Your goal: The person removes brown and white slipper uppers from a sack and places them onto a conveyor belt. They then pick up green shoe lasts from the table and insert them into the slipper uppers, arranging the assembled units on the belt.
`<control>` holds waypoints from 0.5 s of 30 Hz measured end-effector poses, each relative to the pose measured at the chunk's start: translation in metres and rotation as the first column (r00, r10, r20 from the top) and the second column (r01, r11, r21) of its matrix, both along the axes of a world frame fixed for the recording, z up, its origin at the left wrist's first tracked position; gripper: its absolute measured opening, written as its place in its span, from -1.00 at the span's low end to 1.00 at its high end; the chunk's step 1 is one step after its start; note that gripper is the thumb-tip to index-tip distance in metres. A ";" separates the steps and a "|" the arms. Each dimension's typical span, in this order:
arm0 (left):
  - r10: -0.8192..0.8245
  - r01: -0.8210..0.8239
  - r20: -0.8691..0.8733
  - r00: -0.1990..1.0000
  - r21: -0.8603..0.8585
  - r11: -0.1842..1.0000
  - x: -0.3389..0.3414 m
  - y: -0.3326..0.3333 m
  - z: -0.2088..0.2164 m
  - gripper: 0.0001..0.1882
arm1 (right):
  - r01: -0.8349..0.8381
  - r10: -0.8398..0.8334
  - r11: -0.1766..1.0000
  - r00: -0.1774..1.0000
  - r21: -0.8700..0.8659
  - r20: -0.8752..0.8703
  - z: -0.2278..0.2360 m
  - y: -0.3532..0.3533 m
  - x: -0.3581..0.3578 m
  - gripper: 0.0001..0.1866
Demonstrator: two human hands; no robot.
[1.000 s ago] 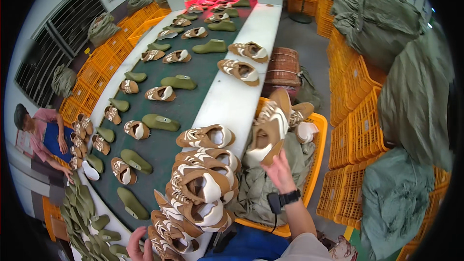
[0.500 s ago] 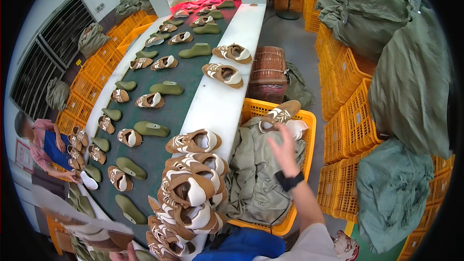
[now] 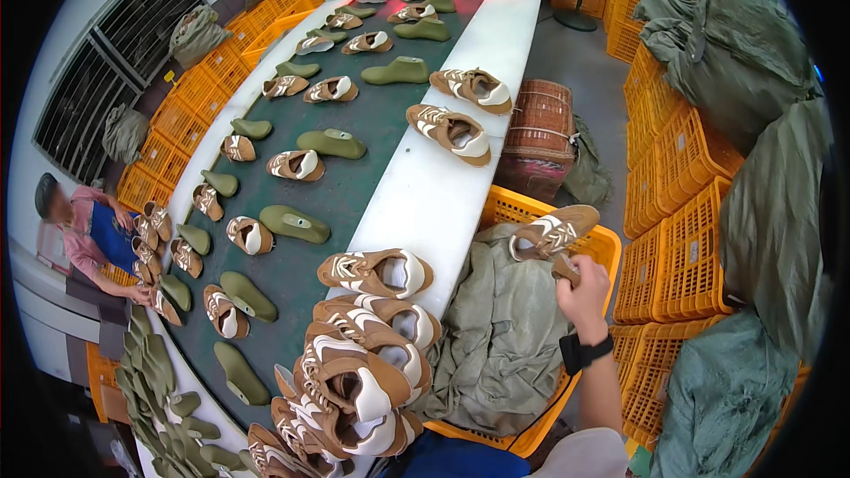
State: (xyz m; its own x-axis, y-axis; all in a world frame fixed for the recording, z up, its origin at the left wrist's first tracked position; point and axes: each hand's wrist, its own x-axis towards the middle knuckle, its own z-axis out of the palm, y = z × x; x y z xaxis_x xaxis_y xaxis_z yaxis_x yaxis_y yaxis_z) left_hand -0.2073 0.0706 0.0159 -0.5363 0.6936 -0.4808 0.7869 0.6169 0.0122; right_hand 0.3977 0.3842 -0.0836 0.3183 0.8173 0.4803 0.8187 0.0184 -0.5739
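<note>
Over the yellow crate (image 3: 612, 252), my right hand (image 3: 585, 294) is closed around a brown shoe (image 3: 565, 272), most of it hidden by the fingers. Just beyond the hand, a brown-and-white laced shoe (image 3: 553, 232) rests on the grey-green cloth (image 3: 505, 336) that fills the crate. A black band circles my right wrist. My left hand is out of view. Left of the crate, several brown-and-white shoes are heaped in a pile (image 3: 359, 372) along the near end of the white ledge (image 3: 390, 212).
A dark green conveyor belt (image 3: 310, 199) carries shoes and olive shoe lasts (image 3: 294, 224). Two shoes (image 3: 449, 133) sit farther up the ledge. A co-worker (image 3: 93, 230) stands at the left, near many lasts. Stacked yellow crates (image 3: 682, 257) and covered bundles line the right.
My right hand has gone from open above the crate to closed on a shoe. My left hand and the shoe with it have left the view. The whole view has shifted.
</note>
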 end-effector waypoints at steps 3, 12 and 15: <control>0.039 -0.039 0.009 0.999 -0.076 0.996 0.001 0.008 0.005 -0.46 | -0.110 0.117 0.993 0.902 0.040 -0.415 0.003 0.006 -0.022 -0.57; -0.248 0.253 -0.050 0.967 0.168 0.953 -0.012 -0.013 -0.008 -0.54 | -0.288 -0.404 0.855 0.152 -0.431 -0.902 -0.214 0.125 -0.056 -0.29; -0.002 0.002 0.039 0.999 0.001 1.000 -0.006 -0.010 0.000 -0.56 | -0.284 -0.377 0.811 0.416 -0.512 -0.828 -0.265 0.141 -0.054 -0.53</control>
State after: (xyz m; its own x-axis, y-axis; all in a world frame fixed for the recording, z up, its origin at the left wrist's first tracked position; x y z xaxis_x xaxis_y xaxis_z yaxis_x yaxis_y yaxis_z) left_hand -0.2137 0.0608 0.0163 -0.5159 0.6953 -0.5005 0.7870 0.6154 0.0437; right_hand 0.3434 0.5248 -0.3488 0.3155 0.7575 -0.5715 -0.1610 -0.5508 -0.8189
